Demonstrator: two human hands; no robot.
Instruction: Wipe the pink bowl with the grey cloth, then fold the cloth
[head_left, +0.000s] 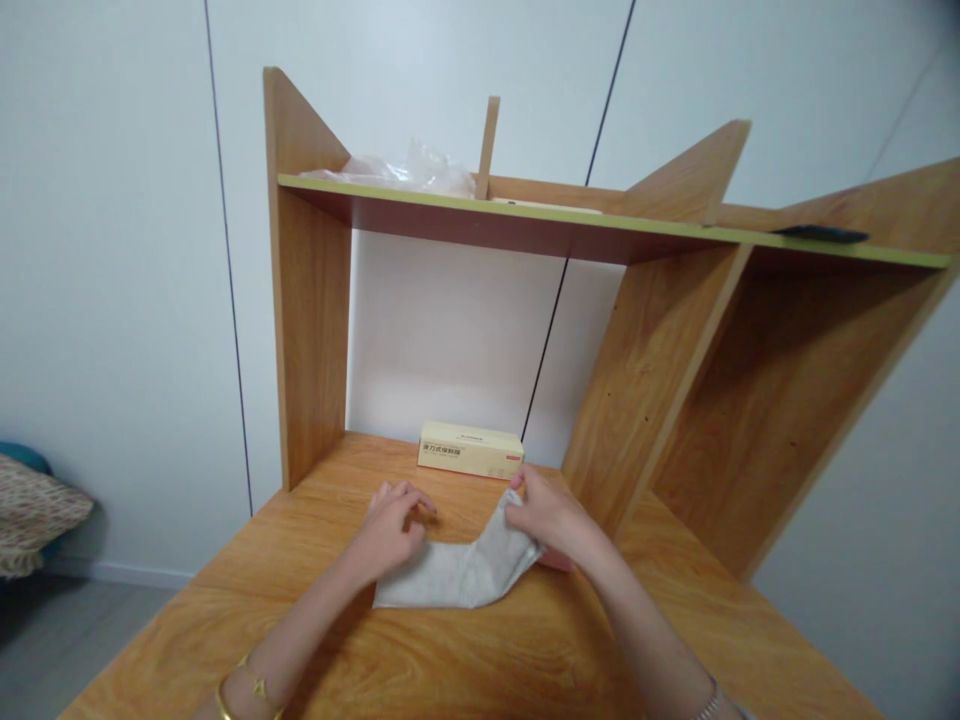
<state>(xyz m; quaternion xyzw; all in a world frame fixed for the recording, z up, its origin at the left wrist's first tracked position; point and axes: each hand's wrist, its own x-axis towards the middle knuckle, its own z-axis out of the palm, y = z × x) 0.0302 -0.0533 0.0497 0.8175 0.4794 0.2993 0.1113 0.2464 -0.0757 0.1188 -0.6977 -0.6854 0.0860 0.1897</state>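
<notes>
A light grey folded cloth (457,575) lies across the wooden desk, its right end lifted and bent upward. My right hand (551,512) pinches that raised end between thumb and fingers. Just above the cloth's left end is my left hand (394,525), its fingers bent and apart from the thumb, with nothing seen between them. Whether its underside touches the cloth I cannot tell. Something pinkish-red (556,560) shows partly beneath my right hand, beside the cloth; its kind is hidden.
A yellowish long box (469,450) with printed lettering stands at the back of the desk (450,660). Wooden shelf panels (311,330) rise on both sides. Clear plastic wrapping (420,170) and a dark flat object (821,234) lie on the upper shelf.
</notes>
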